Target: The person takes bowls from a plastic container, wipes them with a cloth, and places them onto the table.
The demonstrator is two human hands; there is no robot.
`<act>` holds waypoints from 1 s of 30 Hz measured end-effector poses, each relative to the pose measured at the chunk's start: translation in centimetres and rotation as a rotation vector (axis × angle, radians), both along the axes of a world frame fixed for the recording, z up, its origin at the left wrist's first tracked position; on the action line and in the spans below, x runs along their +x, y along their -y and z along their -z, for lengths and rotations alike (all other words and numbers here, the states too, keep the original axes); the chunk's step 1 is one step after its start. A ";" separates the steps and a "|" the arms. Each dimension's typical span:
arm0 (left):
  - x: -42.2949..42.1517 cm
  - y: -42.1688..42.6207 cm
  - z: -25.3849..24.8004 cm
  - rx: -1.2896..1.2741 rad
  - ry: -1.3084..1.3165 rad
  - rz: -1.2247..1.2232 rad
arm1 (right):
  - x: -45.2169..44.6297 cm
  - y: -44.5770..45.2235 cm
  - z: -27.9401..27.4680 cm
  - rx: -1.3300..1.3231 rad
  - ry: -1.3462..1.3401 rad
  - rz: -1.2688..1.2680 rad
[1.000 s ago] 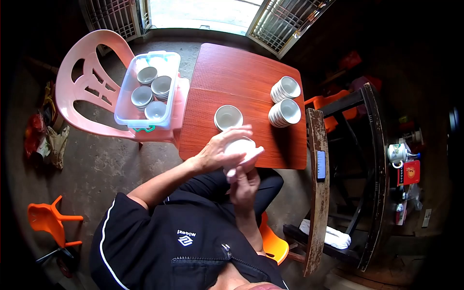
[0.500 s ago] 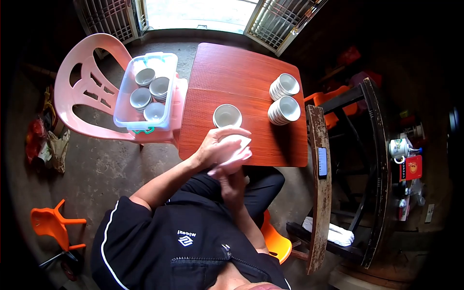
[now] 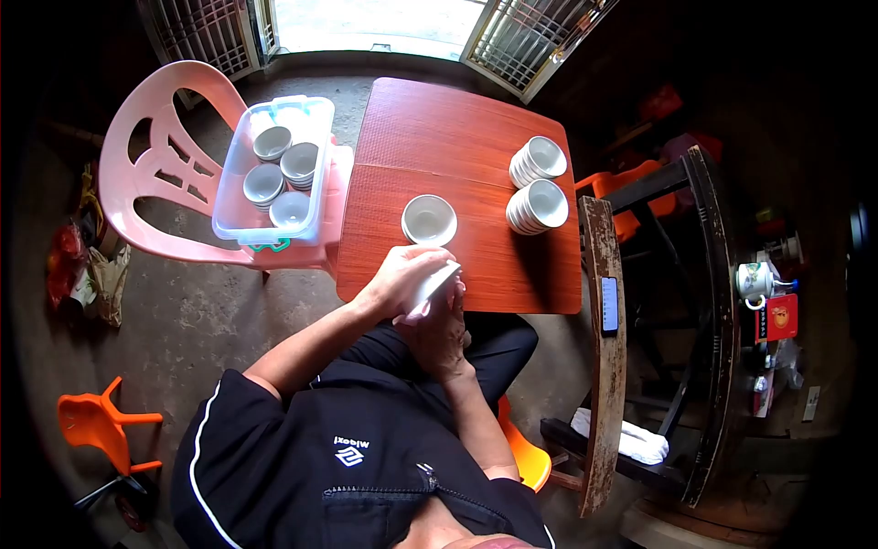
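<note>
Over the table's near edge, my left hand [image 3: 400, 275] is closed around a small white bowl [image 3: 433, 283], tilted with its rim towards the right. My right hand [image 3: 443, 337] is just below it, its fingers pressed against the bowl with a pale pink cloth [image 3: 413, 317] bunched between. The hands partly hide both bowl and cloth. Just beyond them another white bowl [image 3: 429, 220] stands upright on the reddish-brown table [image 3: 439, 137]. Two stacks of like bowls, a nearer stack [image 3: 538, 207] and a farther stack [image 3: 538, 161], lean slightly at the table's right side.
A clear plastic bin [image 3: 226, 216] with several stacked bowls rests on a pink chair [image 3: 128, 169] left of the table. To the right is a worn wooden bench [image 3: 601, 384] with a phone [image 3: 609, 306] on it. An orange stool [image 3: 96, 430] stands at lower left.
The bowl in my hands has turned, and its white side shows more while less of the pink cloth is visible. My right hand has come up and right around it.
</note>
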State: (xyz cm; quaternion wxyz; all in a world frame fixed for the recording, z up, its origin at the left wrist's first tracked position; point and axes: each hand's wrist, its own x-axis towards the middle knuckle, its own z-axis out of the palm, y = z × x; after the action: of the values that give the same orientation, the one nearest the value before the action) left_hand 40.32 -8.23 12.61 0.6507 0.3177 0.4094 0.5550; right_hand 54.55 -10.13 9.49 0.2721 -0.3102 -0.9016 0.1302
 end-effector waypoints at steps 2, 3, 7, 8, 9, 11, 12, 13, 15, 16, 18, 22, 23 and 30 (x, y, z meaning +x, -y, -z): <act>-0.2 0.6 -1.1 -0.052 0.052 0.002 | 0.3 0.7 0.5 -0.030 0.094 0.015; -0.2 0.9 -1.7 -0.062 0.089 0.017 | 0.6 1.0 0.3 -0.425 -0.241 -0.078; -0.4 0.2 -0.3 1.141 -1.140 -0.360 | 1.3 1.6 -5.2 -1.671 -1.592 -0.027; 0.0 0.5 0.0 1.019 -0.984 -0.302 | 1.8 1.1 -5.3 -1.594 -1.540 -0.015; 0.5 0.8 -0.8 0.899 -0.829 -0.251 | 2.1 0.6 -5.1 -1.514 -1.484 -0.010; 1.2 0.3 -0.4 0.954 -0.799 -0.240 | 0.9 1.9 -3.5 -1.029 -1.037 0.123; 1.5 -0.2 0.2 1.021 -0.832 -0.314 | 0.3 2.5 -2.7 -0.794 -0.842 0.230; 1.7 -0.5 -0.6 1.086 -0.862 -0.388 | 0.4 2.9 -1.6 -0.584 -0.672 0.194; 1.6 0.1 -3.1 -0.040 0.040 0.046 | 1.1 2.9 1.4 -0.177 -0.403 0.084; 0.9 -0.1 -2.4 0.103 -0.159 0.110 | 1.4 2.7 2.3 -0.062 -0.322 0.125; 0.1 -0.4 -0.7 0.308 -0.353 0.159 | 2.2 2.4 2.4 -0.157 -0.308 0.166; 0.5 0.6 -0.6 0.301 -0.273 0.265 | 2.2 2.3 -1.8 -0.890 -1.012 0.196; 0.7 0.6 -0.6 0.324 -0.246 0.271 | 2.1 2.2 -2.1 -1.004 -1.264 0.105; -0.6 0.5 -1.7 0.480 -1.027 0.330 | 2.4 2.0 -0.5 0.144 -0.237 0.101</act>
State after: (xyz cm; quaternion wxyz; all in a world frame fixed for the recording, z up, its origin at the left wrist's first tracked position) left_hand 39.74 -8.75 14.35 0.3567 0.7438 0.4800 0.2986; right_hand 56.92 -12.09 10.01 0.4042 -0.3171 -0.8535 0.0870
